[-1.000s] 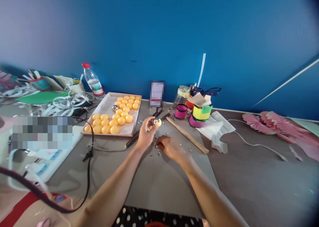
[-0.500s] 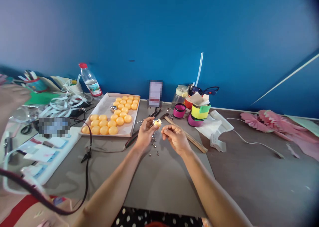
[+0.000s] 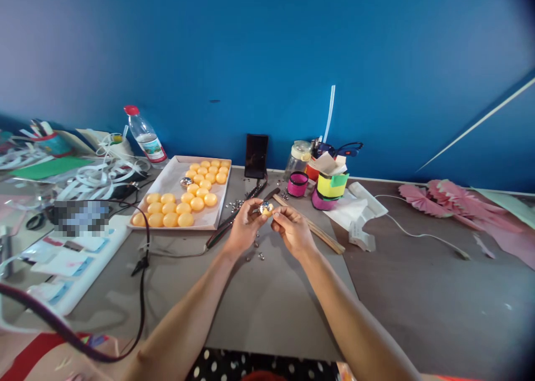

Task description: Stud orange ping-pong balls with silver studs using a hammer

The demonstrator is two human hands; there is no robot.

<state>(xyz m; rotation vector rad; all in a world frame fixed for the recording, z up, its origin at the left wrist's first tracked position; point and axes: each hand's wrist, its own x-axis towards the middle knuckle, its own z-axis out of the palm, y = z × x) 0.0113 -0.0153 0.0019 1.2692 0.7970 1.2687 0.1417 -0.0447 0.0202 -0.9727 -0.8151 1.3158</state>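
My left hand (image 3: 244, 228) is closed round a small yellow ball (image 3: 266, 208) partly covered in shiny silver studs, held just above the grey table mat (image 3: 267, 297). My right hand (image 3: 292, 229) is pinched shut at the ball's right side, fingertips touching it; whatever it pinches is too small to make out. Several loose silver studs (image 3: 256, 253) lie on the mat under the hands. Behind and left, a shallow tray (image 3: 175, 172) holds several plain yellow balls (image 3: 179, 208) and one silver-covered ball (image 3: 186, 182).
A hammer with a wooden handle (image 3: 317, 231) lies just right of the hands. Tape rolls (image 3: 330, 189), a jar (image 3: 297, 158), a dark phone (image 3: 256, 155) and a water bottle (image 3: 144, 134) stand along the blue wall. A black cable (image 3: 144, 258) runs at the left; pink paper fans (image 3: 451, 203) lie at the right.
My right hand rose from the loose studs on the mat and came up to the ball held in my left hand. The view shifted slightly.
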